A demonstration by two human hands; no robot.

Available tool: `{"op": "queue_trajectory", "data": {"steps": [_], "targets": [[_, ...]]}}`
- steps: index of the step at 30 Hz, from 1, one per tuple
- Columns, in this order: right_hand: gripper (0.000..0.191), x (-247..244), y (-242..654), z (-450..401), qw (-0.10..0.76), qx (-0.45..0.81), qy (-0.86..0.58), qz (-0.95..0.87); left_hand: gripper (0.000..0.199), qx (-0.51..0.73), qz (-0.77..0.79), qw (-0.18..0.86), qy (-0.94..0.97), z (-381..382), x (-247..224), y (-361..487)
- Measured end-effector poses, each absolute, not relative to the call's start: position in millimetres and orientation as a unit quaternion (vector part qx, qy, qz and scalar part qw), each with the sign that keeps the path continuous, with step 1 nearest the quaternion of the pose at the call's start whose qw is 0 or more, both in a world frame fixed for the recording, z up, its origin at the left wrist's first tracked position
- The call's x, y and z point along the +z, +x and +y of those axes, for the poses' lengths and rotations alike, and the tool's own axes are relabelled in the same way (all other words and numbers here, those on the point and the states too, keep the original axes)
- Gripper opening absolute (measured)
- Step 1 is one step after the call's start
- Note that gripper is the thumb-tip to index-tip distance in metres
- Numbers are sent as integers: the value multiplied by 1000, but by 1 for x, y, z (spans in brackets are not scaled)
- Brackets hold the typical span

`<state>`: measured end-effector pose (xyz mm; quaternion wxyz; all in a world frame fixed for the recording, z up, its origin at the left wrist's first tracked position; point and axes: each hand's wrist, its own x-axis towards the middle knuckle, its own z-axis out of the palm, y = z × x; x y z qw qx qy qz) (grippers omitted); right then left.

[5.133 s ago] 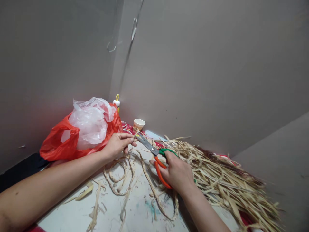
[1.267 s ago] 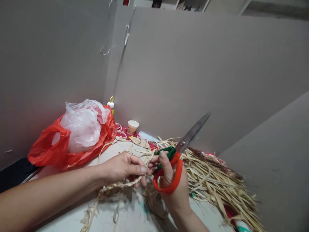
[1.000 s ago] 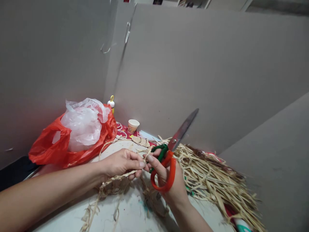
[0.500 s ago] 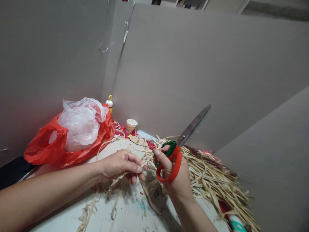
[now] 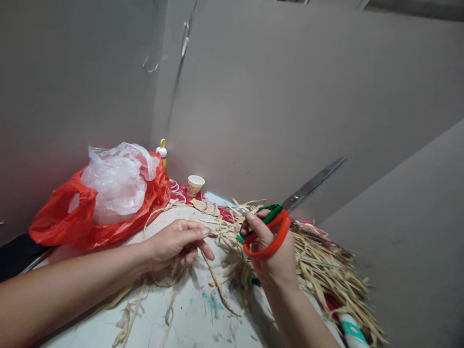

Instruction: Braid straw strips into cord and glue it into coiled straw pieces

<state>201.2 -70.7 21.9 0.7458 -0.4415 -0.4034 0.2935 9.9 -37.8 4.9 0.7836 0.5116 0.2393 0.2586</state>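
My right hand (image 5: 277, 251) is closed through the handles of a pair of scissors (image 5: 281, 220), one loop orange-red and one green. The scissors' blades are together and point up and to the right. In my left hand (image 5: 183, 241), a braided straw cord (image 5: 219, 233) is pinched between thumb and forefinger, the lower fingers partly curled. The cord stretches toward my right fingertips; whether they also grip it, I cannot tell. A length of braid (image 5: 217, 285) hangs in a loop below onto the white table.
Dry straw strands (image 5: 326, 266) lie in a bundle at the right, beside a white-and-teal tube (image 5: 351, 328). A red plastic bag (image 5: 65, 212) with a clear bag (image 5: 114, 188) sits at the left. A paper cup (image 5: 195, 185) stands at the back by the grey partition (image 5: 290, 96).
My right hand and the scissors have moved right, and the blades have tipped lower toward the right. My left hand has shifted slightly left and up, widening the gap between the hands.
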Motion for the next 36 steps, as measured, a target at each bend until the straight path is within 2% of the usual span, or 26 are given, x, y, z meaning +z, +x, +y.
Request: {"op": "queue_trajectory", "data": {"steps": [10, 17, 21, 23, 25, 27, 32, 36], "targets": [[31, 26, 216, -65, 782, 261, -415, -385, 23, 291, 241, 791, 481, -35, 5, 13], [32, 28, 217, -65, 778, 279, -413, -382, 22, 200, 181, 816, 511, -38, 5, 10], [35, 25, 216, -64, 766, 298, -425, -379, 16, 208, 206, 818, 495, -39, 4, 11], [36, 22, 216, -63, 762, 305, -431, -375, 18, 220, 224, 817, 484, -39, 5, 12], [37, 21, 216, -62, 758, 307, -440, -370, 29, 226, 227, 809, 492, -39, 7, 13], [39, 21, 215, -62, 752, 309, -451, -367, 35, 234, 231, 798, 506, -40, 9, 13], [40, 21, 213, -64, 731, 311, -470, -383, 29, 248, 258, 782, 510, -40, 5, 13], [37, 13, 217, -62, 652, 323, -532, -433, 18, 264, 247, 804, 472, -36, 1, 13]]}}
